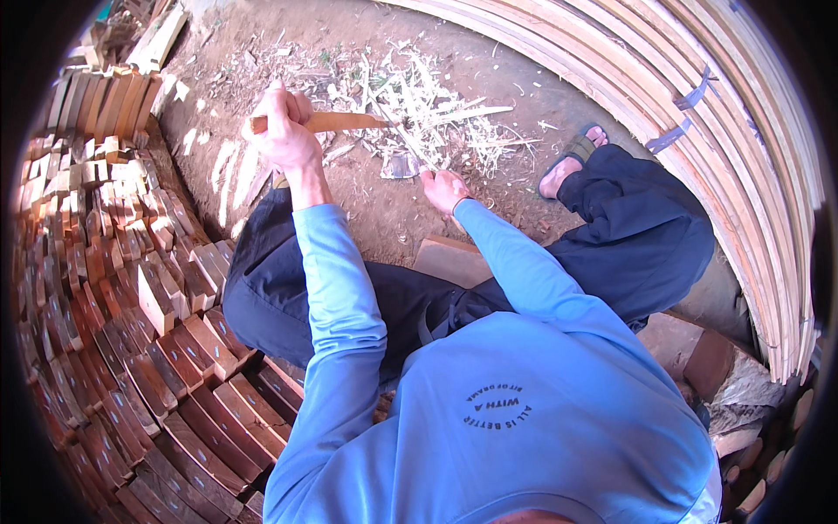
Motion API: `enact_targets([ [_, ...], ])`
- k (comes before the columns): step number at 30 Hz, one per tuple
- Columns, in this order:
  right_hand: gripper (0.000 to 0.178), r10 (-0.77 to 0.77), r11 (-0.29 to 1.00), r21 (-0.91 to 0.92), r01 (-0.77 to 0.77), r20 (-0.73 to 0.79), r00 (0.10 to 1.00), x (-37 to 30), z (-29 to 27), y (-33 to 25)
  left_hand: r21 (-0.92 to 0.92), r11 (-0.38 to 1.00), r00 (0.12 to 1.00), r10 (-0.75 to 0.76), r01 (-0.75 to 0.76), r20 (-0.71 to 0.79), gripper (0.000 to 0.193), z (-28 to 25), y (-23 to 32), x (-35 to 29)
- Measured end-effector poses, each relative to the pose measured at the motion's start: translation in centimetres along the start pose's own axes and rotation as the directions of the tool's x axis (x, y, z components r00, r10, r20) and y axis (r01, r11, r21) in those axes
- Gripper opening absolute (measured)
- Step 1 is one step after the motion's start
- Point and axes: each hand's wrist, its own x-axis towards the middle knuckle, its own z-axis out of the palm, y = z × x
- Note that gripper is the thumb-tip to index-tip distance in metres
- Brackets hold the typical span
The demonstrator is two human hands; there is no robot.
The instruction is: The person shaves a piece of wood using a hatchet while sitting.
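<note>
My left hand (290, 129) is closed round the thick end of a tan wooden handle (345, 121), which points rightward and narrows a little. At its far end the handle meets a thin, narrow strip (410, 144) that slants down to my right hand (446, 190). The fingers of my right hand are closed round the strip's lower end. Whether the strip is wood or metal, and whether it joins the handle, I cannot tell. Just below it a small greyish, shiny flat piece (400, 166) is at ground level. Pale wood shavings (419, 100) lie heaped beneath and beyond the tool.
Stacked cut wooden blocks (166, 367) fill the left side close to my leg. Long bent planks (698, 113), tied with strips, curve along the right. A brick-like block (452, 260) sits between my legs. My sandalled foot (572, 163) rests on the dirt ground (218, 79).
</note>
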Motion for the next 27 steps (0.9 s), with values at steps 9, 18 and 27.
enact_targets([
  [9, 0.066, -0.014, 0.999, 0.043, 0.013, 0.029, 0.999, -1.0, -1.3, -1.3, 0.052, 0.999, 0.999, -0.004, 0.002, 0.051, 0.044, 2.5, 1.4, -0.3],
  [18, 0.067, 0.031, 0.999, 0.018, -0.032, 0.072, 0.997, -0.1, -0.3, -0.4, 0.146, 0.989, 0.998, 0.026, -0.034, 0.059, 0.044, 1.3, -0.1, -0.5],
  [27, 0.068, -0.442, 0.886, -0.078, 0.458, -0.442, 0.780, 1.9, 2.2, 0.9, 0.073, 0.997, 0.998, 0.010, -0.015, 0.067, 0.046, -0.1, -0.8, 1.3],
])
